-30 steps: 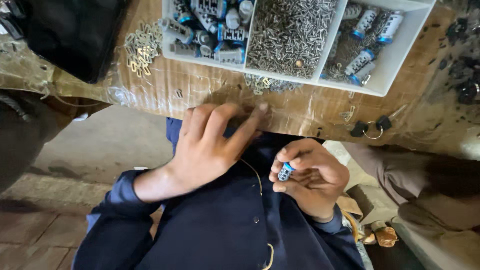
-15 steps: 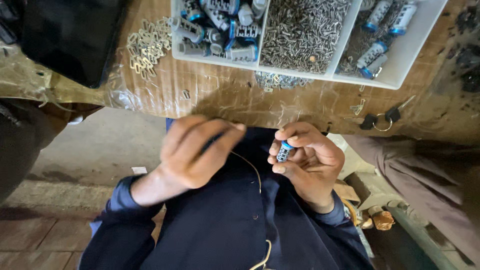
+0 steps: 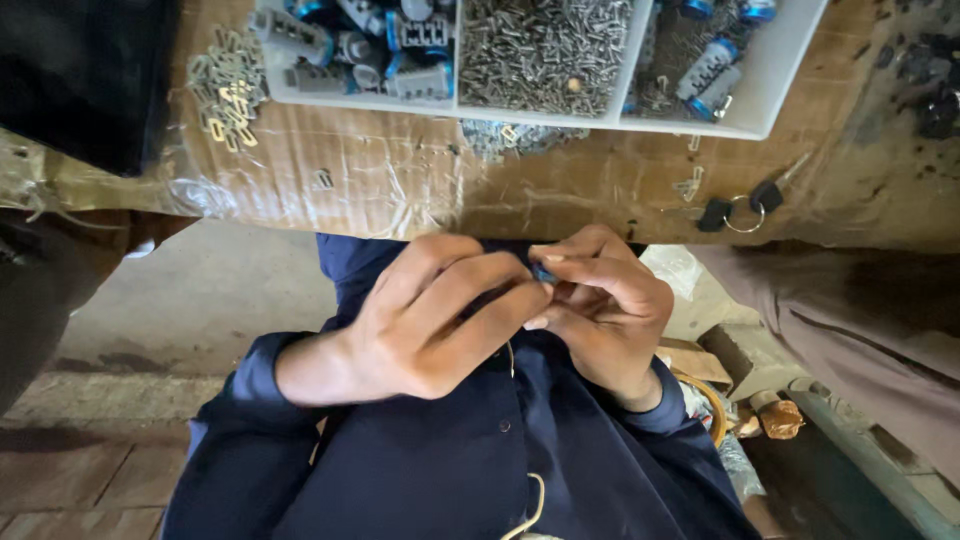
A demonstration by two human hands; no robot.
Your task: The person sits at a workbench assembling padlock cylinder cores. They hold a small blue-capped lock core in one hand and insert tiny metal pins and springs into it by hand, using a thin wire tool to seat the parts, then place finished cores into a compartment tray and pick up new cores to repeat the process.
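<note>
Item one, as I see it from the head view: my left hand (image 3: 425, 320) and right hand (image 3: 605, 300) meet fingertip to fingertip just below the near edge of the workbench (image 3: 400, 185), over my dark blue shirt (image 3: 450, 460). The left hand is curled, fingers bent toward the right; the right hand is closed in a pinch around a small blue part (image 3: 543, 272), of which only a sliver shows between the fingertips. I cannot tell whether the left fingers grip that part or only touch it. Item two: a white compartment tray (image 3: 775, 85) sits at the far side of the workbench, well apart from the hands. Its left compartment holds grey and blue cylinder pieces (image 3: 400, 55), its middle compartment a heap of small metal pins (image 3: 545, 45), its right compartment more blue-and-grey pieces (image 3: 705, 75). Item three: a loose pile of brass-coloured flat pieces (image 3: 228, 90) lies on the workbench just left of the tray. Item four: a key ring with dark keys (image 3: 745, 205) lies on the workbench below the tray's right corner. Item five: a few spilled pins (image 3: 510, 138) lie just beside the tray's near wall
</note>
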